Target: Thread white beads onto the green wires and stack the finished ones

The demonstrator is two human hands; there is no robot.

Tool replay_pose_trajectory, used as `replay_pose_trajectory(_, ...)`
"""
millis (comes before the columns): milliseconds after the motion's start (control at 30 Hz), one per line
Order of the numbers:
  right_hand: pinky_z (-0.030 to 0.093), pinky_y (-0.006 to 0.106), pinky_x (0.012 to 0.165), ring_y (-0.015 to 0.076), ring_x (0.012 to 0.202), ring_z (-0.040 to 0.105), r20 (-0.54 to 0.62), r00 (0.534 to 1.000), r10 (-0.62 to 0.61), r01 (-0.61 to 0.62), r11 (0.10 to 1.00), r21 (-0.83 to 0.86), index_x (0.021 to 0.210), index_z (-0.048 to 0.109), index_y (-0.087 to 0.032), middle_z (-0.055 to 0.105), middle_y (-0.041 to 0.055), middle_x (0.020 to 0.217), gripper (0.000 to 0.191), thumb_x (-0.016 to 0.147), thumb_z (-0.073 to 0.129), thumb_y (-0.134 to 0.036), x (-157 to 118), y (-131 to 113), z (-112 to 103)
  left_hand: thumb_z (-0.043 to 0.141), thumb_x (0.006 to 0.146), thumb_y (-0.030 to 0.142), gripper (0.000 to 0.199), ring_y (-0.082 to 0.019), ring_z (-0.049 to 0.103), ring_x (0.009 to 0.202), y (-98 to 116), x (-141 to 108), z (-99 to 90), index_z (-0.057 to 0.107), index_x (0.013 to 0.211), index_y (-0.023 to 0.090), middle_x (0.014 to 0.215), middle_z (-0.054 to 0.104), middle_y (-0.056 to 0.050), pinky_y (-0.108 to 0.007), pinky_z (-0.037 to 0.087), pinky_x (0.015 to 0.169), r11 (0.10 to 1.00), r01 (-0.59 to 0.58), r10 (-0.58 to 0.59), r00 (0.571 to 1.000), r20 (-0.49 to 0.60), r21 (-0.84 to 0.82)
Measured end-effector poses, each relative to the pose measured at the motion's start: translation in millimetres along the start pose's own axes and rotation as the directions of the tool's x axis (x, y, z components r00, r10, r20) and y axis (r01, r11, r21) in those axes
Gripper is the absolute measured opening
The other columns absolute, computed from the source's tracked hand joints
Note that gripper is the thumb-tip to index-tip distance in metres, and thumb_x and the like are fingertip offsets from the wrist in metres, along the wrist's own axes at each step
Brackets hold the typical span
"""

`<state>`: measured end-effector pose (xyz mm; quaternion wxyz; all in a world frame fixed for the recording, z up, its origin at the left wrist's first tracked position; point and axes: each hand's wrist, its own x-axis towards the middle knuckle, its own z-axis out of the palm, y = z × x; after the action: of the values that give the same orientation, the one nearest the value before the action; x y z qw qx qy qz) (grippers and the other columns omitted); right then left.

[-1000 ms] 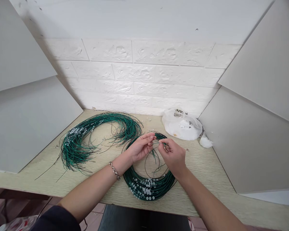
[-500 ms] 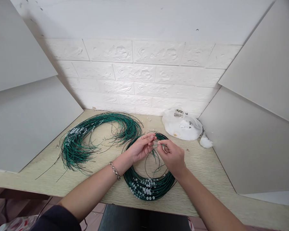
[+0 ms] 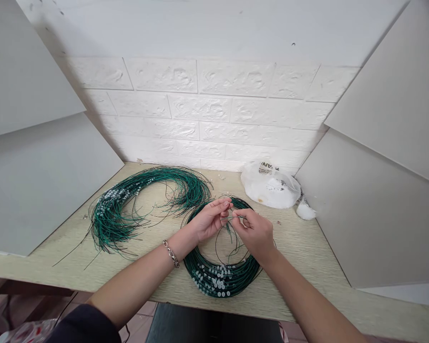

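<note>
Nearest, a dark sleeve (image 3: 84, 326) covers part of the left arm, and a dark seat (image 3: 186, 324) shows below the near edge of the wooden surface (image 3: 307, 247). Just in from the middle of that edge lies a round coil of green wires (image 3: 221, 276), its near side carrying many small white discs (image 3: 219, 286). A silver chain bracelet (image 3: 170, 254) circles the left wrist. Over the far part of the coil, the right hand (image 3: 253, 233) pinches a thin green wire (image 3: 230, 218) between thumb and forefinger; the left hand (image 3: 212, 219), palm turned partly up, grips the same strand at its fingertips, close to the right but apart from it. Toward the left edge of the surface, a looser curved bundle (image 3: 189, 186) of green wires, with white pieces along it, reaches back almost to the far edge. Near the far right corner sit a clear bag (image 3: 271, 188) of white contents and, just beside it, a smaller bag (image 3: 305, 210). Behind the far edge rises a white brick-patterned wall (image 3: 214, 107), between grey side panels (image 3: 386, 205)
</note>
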<state>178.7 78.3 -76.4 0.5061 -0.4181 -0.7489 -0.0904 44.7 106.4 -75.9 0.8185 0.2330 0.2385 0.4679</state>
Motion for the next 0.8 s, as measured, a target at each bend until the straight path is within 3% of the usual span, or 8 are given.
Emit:
replay_pose_trajectory(400,0.038,0.018,0.046,0.0064,0.042,0.051,0.018,1.000,-0.006,0.007,1.000,-0.002,0.068,0.056,-0.017,0.059,-0.0030,0.052,0.009,0.072,0.049,-0.017,0.4,-0.7,0.1,0.061,0.066,0.010,0.012,-0.001,0.045,0.048,0.4,-1.0,1.1,0.058,0.077,0.009,0.071,0.057,-0.003,-0.012,0.041,0.046,1.000,-0.004,0.005,1.000,-0.014,0.004)
replay_pose_trajectory(533,0.040,0.017,0.046,0.0068,0.044,0.052,0.010,0.997,0.071,-0.071,0.997,0.007,0.069,0.057,-0.017,0.062,-0.0017,0.057,0.009,0.072,0.048,-0.018,-0.4,-0.4,0.8,0.059,0.068,0.009,0.012,-0.002,0.046,0.049,0.2,0.3,-2.5,0.058,0.079,0.009,0.072,0.058,-0.003,-0.012,0.042,0.048,1.000,0.001,0.000,1.000,0.015,-0.003)
replay_pose_trajectory(800,0.034,0.016,0.039,0.0049,0.035,0.042,-0.013,0.968,0.251,-0.250,0.967,0.043,0.069,0.057,-0.016,0.052,-0.0048,0.046,0.009,0.071,0.050,-0.019,3.6,-3.2,-2.1,0.058,0.068,0.006,0.012,-0.001,0.047,0.048,-0.5,1.6,-4.4,0.058,0.080,0.009,0.070,0.057,-0.003,-0.010,0.041,0.045,1.000,0.014,-0.013,1.000,0.025,-0.022)
